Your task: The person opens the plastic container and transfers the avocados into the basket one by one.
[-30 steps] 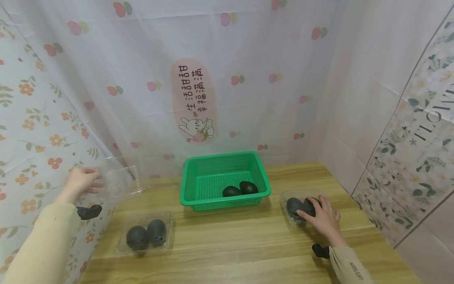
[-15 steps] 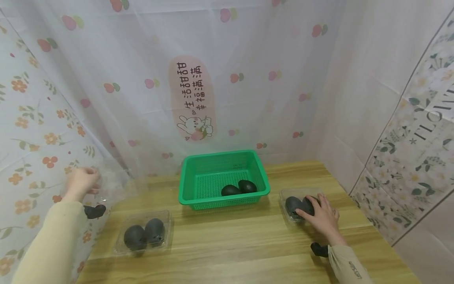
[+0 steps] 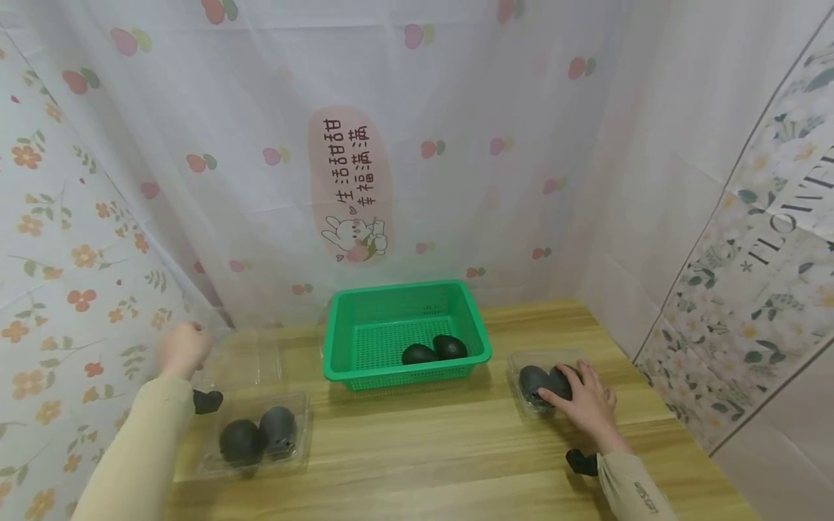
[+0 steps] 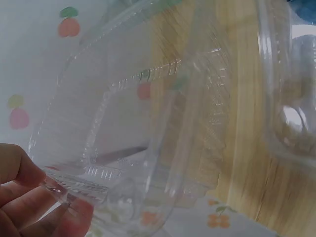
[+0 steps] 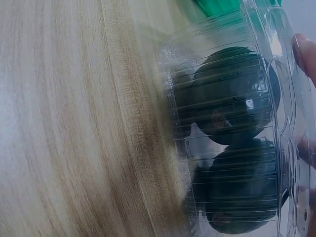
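My left hand (image 3: 184, 351), at the left of the table, pinches the edge of an empty clear plastic clamshell container (image 4: 123, 118) between thumb and fingers. In front of it stands another clear container (image 3: 302, 427) with two dark avocados (image 3: 242, 442) inside. On the right, my right hand (image 3: 589, 405) rests over a third clear container (image 3: 517, 359), which holds two dark avocados (image 5: 232, 94). Its thumb lies across the front of the nearer avocado, and the other fingers spread along the right side. The right wrist view shows fingertips (image 5: 307, 54) at the container's upper rim.
A green plastic basket (image 3: 407, 380) with two dark avocados (image 3: 449, 346) stands at the back middle of the wooden table (image 3: 417, 456). Printed curtains (image 3: 521, 217) hang close behind and on both sides.
My left hand has come right and lower with the empty clamshell container, bringing it down toward the table's back left. The right hand keeps its place on the right container.
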Motion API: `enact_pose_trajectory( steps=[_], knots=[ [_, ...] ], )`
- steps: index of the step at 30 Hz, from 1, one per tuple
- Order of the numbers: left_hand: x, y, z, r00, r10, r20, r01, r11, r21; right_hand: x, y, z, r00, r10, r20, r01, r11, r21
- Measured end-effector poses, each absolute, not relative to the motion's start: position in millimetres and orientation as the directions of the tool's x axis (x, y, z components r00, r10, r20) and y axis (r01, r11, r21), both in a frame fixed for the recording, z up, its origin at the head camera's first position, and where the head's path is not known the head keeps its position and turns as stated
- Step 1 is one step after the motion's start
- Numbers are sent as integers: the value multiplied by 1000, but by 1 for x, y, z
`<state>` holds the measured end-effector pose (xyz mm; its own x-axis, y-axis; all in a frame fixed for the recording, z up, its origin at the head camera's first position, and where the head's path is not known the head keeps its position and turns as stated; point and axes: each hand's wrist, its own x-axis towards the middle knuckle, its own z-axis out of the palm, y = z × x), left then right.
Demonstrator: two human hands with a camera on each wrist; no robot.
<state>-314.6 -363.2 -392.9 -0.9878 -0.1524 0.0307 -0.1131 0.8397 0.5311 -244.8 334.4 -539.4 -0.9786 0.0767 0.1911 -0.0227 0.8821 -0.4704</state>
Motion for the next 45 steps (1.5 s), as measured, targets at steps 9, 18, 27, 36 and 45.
enact_pose_trajectory(
  steps=[9,18,27,36,45],
  knots=[
    [-324,-349,-410,-989,-147,29,-110,840,531,-243,332,-543,-978,97,182,-4,875,-484],
    [-320,-346,-424,-984,-164,62,-117,877,466,-244,331,-543,-978,96,187,-5,877,-480],
    [-324,-347,-432,-983,-176,45,-138,887,442,-246,331,-542,-976,97,197,-8,880,-475],
    [-326,-343,-435,-987,-163,8,-140,873,466,-245,332,-542,-976,96,198,-9,882,-472],
    [-327,-346,-444,-990,-141,14,-111,830,547,-245,333,-541,-973,104,209,-8,880,-475]
  ],
)
